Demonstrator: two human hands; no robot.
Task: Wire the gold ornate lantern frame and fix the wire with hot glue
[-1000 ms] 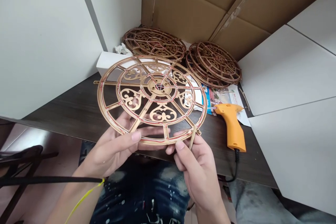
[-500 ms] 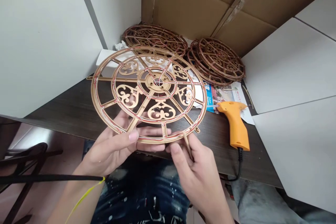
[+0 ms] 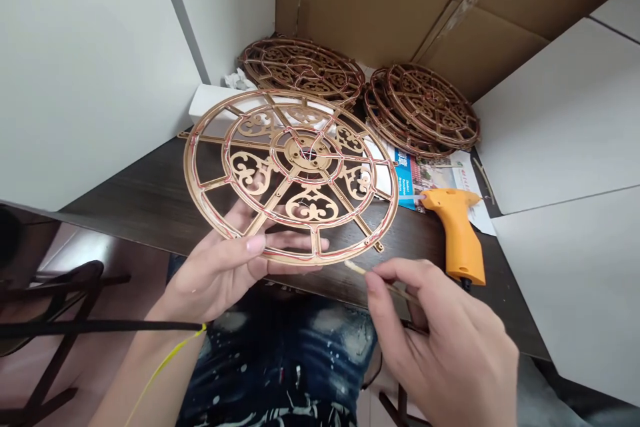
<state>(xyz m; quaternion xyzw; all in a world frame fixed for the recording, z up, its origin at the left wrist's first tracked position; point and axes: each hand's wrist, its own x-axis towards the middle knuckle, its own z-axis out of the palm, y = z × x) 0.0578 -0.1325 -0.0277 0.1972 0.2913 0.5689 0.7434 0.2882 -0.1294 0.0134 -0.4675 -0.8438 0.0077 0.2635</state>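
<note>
A round gold openwork frame (image 3: 313,205) with scroll ornaments is held tilted above the table's near edge. Red and white wires run along its rings and meet at the hub. My left hand (image 3: 227,263) grips its near rim, thumb on top and fingers spread beneath. Just off the rim at the lower right, my right hand (image 3: 440,327) pinches a thin pale stick (image 3: 356,268) with a whitish tip. The stick's tip is apart from the frame.
Similar wired frames are stacked at the back left (image 3: 303,67) and back right (image 3: 433,103). An orange glue gun (image 3: 457,230) lies at the right, beside printed papers (image 3: 435,177). White panels (image 3: 565,127) and cardboard (image 3: 370,3) enclose the dark table (image 3: 135,180).
My right hand has moved right and away from the rim, taking the stick off the frame. My left hand still holds the frame; the view has shifted slightly.
</note>
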